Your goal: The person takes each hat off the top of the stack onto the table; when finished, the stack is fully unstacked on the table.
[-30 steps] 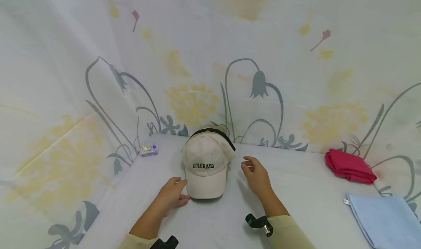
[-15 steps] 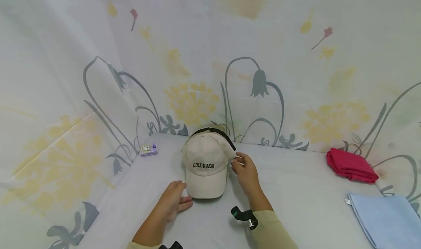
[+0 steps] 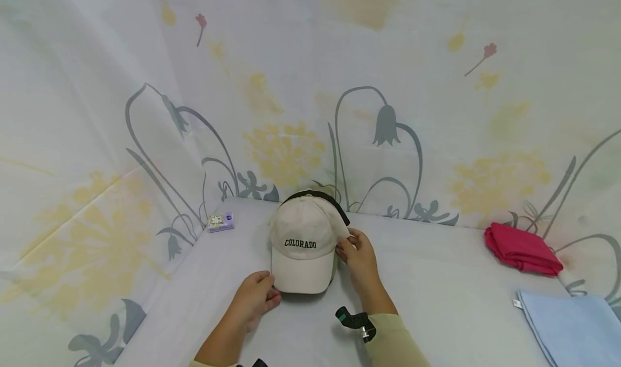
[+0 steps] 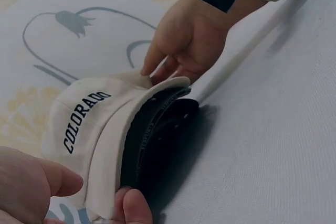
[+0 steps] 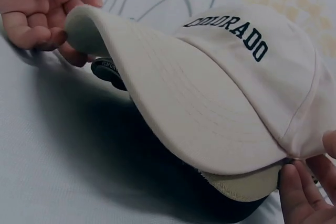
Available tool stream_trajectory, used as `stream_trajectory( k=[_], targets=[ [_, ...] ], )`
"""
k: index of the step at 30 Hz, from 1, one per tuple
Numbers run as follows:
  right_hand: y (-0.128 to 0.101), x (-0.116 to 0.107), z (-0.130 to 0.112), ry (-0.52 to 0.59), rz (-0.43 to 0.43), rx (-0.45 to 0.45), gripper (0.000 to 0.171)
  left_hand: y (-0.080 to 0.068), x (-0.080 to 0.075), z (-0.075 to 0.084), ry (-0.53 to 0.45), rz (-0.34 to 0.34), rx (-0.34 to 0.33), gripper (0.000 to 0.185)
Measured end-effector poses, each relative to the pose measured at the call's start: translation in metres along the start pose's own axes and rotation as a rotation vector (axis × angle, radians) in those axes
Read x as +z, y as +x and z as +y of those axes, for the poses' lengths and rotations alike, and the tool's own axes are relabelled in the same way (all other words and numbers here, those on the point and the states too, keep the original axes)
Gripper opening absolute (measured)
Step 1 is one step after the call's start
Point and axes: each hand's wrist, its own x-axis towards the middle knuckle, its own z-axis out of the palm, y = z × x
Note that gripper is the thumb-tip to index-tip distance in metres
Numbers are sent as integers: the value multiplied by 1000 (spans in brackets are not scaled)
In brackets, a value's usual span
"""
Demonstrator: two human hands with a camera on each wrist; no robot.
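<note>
A beige cap (image 3: 303,243) lettered COLORADO lies on the white table (image 3: 436,281) with its brim toward me. Under it shows something dark with stitching (image 4: 157,135), perhaps a second cap, mostly hidden. My left hand (image 3: 268,289) pinches the brim's left corner, thumb below and fingers above, as the left wrist view of the brim (image 4: 113,145) shows. My right hand (image 3: 345,243) pinches the cap's right edge. In the right wrist view its fingertips (image 5: 294,187) hold that edge, and the brim (image 5: 173,98) is lifted slightly off the table.
A small purple box (image 3: 220,221) sits in the back left corner. At the right lie a folded red cloth (image 3: 521,248) and a light blue cloth (image 3: 572,324). Flower-printed sheets (image 3: 388,113) wall in the back and left.
My right hand has moved left from the open table to the cap's right edge and taken hold of it. My left hand stays at the brim's corner.
</note>
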Motion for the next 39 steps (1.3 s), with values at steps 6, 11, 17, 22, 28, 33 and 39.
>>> stream_trajectory(
  k=[6,11,17,22,28,33,39],
  targets=[
    [-2,1,3,31,11,-7,32,0,0,-4,3,-9,46,58],
    [-3,1,6,63,20,-16,30,1,1,-6,15,-2,62,65],
    [-5,0,8,113,6,-26,30,1,4,-9,55,24,60,64],
    [-8,-5,10,129,7,-20,29,-1,6,-10,85,39,72,66],
    [-11,-11,11,178,6,-24,27,-5,7,-10,116,28,103,69],
    [-16,-19,13,198,11,-18,26,-11,11,-13,142,-1,112,71],
    [-22,-31,11,194,6,7,27,-17,18,-17,182,-7,145,71]
  ],
)
